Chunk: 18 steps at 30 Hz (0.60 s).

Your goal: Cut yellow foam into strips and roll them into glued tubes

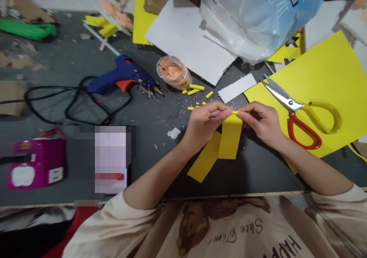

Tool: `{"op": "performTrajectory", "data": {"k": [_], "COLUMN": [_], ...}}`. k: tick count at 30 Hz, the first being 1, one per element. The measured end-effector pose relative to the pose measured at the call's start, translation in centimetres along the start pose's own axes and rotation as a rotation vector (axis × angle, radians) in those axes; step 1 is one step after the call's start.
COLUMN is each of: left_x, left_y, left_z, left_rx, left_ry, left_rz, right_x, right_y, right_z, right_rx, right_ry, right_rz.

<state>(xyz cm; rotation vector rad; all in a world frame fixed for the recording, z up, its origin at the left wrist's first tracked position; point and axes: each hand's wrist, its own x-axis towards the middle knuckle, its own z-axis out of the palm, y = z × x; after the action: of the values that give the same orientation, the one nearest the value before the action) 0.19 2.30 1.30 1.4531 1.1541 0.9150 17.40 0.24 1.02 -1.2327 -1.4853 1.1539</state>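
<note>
Both hands pinch the top edge of a yellow paper strip [229, 139], which is curled into a small roll between the fingertips. My left hand [205, 122] grips the strip's left corner, and my right hand [262, 122] the right corner. A second yellow strip [204, 158] lies on the table beneath my left wrist. Several short yellow paper rolls [196, 89] are scattered just beyond my hands, near a tub of orange paste [175, 72]. To the right, scissors [294, 105] with one yellow and one red handle rest on a large yellow sheet [323, 82].
A blue glue gun [126, 74] with a looped black cord lies at the left. Nearer are a purple box [37, 162] and a phone with a blurred screen [110, 158]. White board [192, 36] and a plastic bag [258, 17] lie at the back.
</note>
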Motion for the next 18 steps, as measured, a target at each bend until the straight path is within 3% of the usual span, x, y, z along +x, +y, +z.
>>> {"op": "performTrajectory", "data": {"k": [4, 9, 18], "left_x": [0.5, 0.5, 0.3], "left_y": [-1.0, -2.3, -2.5], "left_z": [0.4, 0.8, 0.6], "left_rx": [-0.097, -0.102, -0.076], "left_ry": [-0.053, -0.015, -0.013], "left_rz": [-0.018, 0.049, 0.069], "right_x": [0.2, 0.3, 0.4], "right_y": [0.6, 0.9, 0.9], "right_z": [0.3, 0.5, 0.1], "right_rx": [-0.065, -0.116, -0.124], "right_ry": [0.035, 0.023, -0.032], "right_rz": [-0.038, -0.087, -0.084]}}
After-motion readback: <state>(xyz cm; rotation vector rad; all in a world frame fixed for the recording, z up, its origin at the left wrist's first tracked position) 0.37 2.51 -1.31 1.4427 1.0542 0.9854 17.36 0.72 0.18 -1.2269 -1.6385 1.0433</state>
